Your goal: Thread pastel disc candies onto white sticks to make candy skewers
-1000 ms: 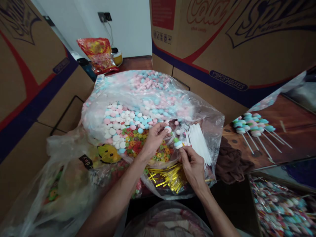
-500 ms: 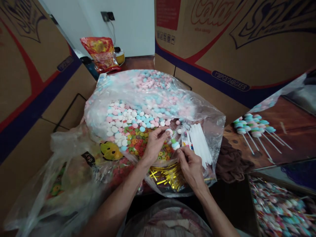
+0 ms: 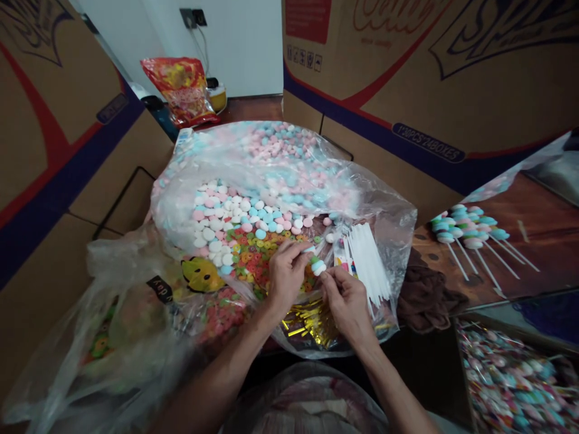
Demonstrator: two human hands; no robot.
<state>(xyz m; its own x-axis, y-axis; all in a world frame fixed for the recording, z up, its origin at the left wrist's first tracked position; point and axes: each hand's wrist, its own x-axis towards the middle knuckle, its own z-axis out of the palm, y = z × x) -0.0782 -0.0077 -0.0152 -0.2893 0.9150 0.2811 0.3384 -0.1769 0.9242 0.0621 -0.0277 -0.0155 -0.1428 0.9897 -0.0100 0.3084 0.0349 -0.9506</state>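
Note:
My right hand [image 3: 346, 296] pinches the bottom of a candy skewer [image 3: 318, 266], a small stack of white, blue and green sweets; its stick is mostly hidden by my fingers. At the upper end of that stack, my left hand [image 3: 287, 270] closes its thumb and fingers on a pale marshmallow candy [image 3: 310, 249]. Under my hands lie loose ring gummies [image 3: 253, 259] in red, orange, yellow and green. Beyond them spread pink, white and blue marshmallow candies [image 3: 217, 220]. White sticks [image 3: 368, 265] rest in a bunch right of my hands, and gold twist ties [image 3: 319, 322] lie in front.
Clear plastic bags [image 3: 126, 337] surround the sweets. Large cartons [image 3: 371, 78] stand right and left. Several assembled skewers [image 3: 470, 226] lie on the right beside a brown cloth [image 3: 425, 295]. A box of wrapped sweets [image 3: 520, 380] sits lower right, a red packet [image 3: 183, 90] at the back.
My left hand has brought the pale marshmallow candy down against the upper end of the skewer, closing the gap to the green piece. My right hand keeps its pinch, shifted slightly left.

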